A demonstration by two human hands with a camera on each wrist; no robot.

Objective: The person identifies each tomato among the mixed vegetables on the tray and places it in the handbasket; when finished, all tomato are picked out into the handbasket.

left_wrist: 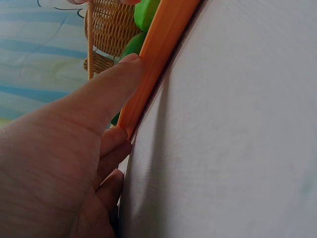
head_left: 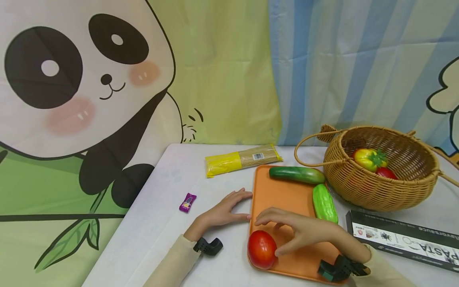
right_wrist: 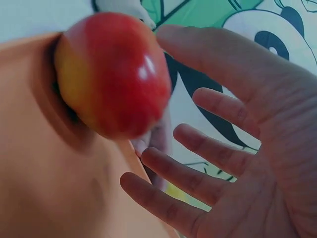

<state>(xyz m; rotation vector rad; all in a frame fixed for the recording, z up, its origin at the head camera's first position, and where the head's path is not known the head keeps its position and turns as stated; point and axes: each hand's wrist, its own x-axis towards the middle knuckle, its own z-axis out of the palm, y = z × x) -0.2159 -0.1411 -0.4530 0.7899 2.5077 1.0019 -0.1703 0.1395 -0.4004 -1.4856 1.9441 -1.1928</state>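
A red tomato [head_left: 261, 249] with a yellow patch on one side sits in the near left corner of the orange tray [head_left: 287, 223]. Over the tray, my right hand [head_left: 301, 231] is spread above and beside the tomato. In the right wrist view its thumb [right_wrist: 208, 54] reaches close to the tomato [right_wrist: 114, 74]; whether it touches I cannot tell. My left hand [head_left: 224, 211] lies at the tray's left side, thumb and fingertips against the rim [left_wrist: 158, 54]. Also in the tray are a dark green cucumber [head_left: 297, 174] and a light green, bumpy vegetable [head_left: 324, 203].
A wicker basket [head_left: 380, 191] at the back right holds a yellow fruit with a green top [head_left: 371, 158] and a red one [head_left: 386, 173]. A black-and-white pasta box [head_left: 405, 239] lies at right. Behind the tray is a yellow noodle packet [head_left: 244, 159]; a purple wrapped sweet [head_left: 187, 202] lies left.
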